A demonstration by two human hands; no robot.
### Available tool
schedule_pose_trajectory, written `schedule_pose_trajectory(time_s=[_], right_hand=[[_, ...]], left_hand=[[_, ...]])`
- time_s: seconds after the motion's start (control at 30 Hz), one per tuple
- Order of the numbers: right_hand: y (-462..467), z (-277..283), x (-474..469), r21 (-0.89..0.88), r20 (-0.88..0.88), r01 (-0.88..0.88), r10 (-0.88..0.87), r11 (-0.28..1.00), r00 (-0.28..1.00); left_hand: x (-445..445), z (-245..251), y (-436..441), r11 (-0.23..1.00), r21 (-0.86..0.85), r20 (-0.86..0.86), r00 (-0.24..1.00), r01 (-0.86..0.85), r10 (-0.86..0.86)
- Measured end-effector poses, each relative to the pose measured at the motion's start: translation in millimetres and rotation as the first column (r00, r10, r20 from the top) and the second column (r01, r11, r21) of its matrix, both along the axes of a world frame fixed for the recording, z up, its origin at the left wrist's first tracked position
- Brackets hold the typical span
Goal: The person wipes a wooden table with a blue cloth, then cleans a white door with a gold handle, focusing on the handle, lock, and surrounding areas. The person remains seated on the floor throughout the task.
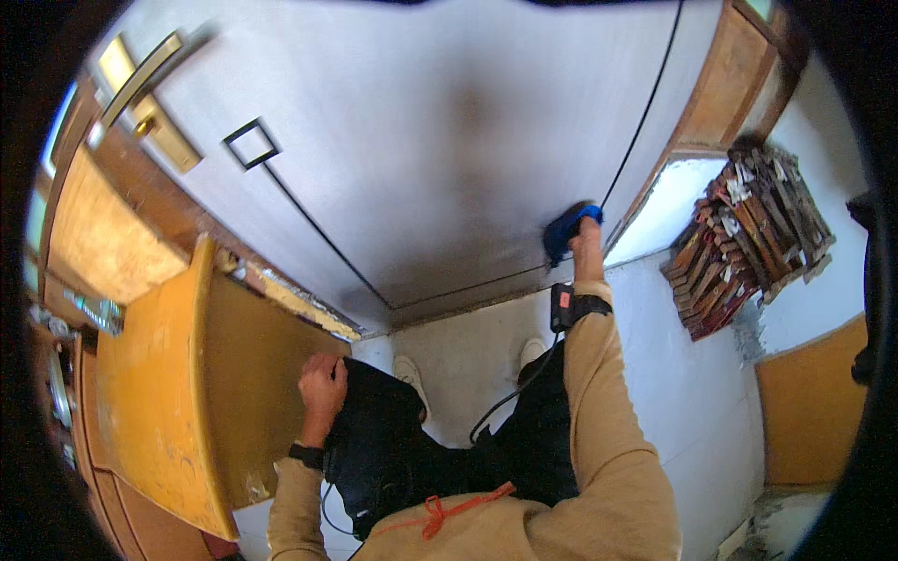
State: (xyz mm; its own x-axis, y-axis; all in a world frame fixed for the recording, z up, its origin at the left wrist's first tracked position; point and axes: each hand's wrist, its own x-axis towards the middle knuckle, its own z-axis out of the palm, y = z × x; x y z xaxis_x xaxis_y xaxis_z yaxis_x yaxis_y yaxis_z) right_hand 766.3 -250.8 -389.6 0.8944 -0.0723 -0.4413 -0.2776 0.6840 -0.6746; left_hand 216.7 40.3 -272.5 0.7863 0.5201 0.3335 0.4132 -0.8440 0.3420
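Observation:
My right hand (586, 238) grips a blue cloth (559, 235) at the lower right of a pale, smooth door (421, 175). The cloth is blurred and appears to lie against the door's surface, near its thin black border line. Part of the hand is hidden behind it. My left hand (323, 384) rests on my left knee, its back turned up and its fingers curled and partly hidden. A brass lever handle on a long plate (165, 133) is fixed on the door's left side. Beneath the door's bottom edge lies the floor (470, 357), with my shoes on it.
At left stands a yellow wooden furniture panel (151, 393), with a clear plastic bottle (102, 312) beyond it. A stack of worn wooden pieces (754, 235) sits at right against the wall. An orange-brown board (814, 410) stands at lower right. A cable (505, 400) hangs from my right wrist device.

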Motion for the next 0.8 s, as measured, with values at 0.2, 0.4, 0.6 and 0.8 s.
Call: schedule_pose_trajectory(time_s=[0.2, 0.4, 0.6, 0.8], right_hand=[[-33.6, -8.3, 27.5, -0.152, 0.135, 0.306, -0.287, 0.940, 0.948], [33.3, -99.8, 2.9, -0.470, 0.031, 0.374, -0.409, 0.799, 0.912], [150.9, -215.4, -154.8, -0.875, -0.433, -0.267, 0.406, -0.403, 0.805], [300.2, -265.8, -307.4, -0.861, -0.497, -0.085, 0.794, -0.501, 0.351]], left_hand=[[16.8, 11.5, -5.5, 0.999, 0.000, -0.071, 0.996, 0.046, -0.046], [25.4, 14.6, -13.6, 0.999, -0.016, -0.098, 0.994, 0.043, -0.045], [20.1, 23.7, -7.1, 0.997, -0.055, -0.090, 0.994, 0.059, -0.064], [3.2, 21.2, -0.8, 0.994, -0.107, -0.101, 0.995, -0.015, 0.004]])
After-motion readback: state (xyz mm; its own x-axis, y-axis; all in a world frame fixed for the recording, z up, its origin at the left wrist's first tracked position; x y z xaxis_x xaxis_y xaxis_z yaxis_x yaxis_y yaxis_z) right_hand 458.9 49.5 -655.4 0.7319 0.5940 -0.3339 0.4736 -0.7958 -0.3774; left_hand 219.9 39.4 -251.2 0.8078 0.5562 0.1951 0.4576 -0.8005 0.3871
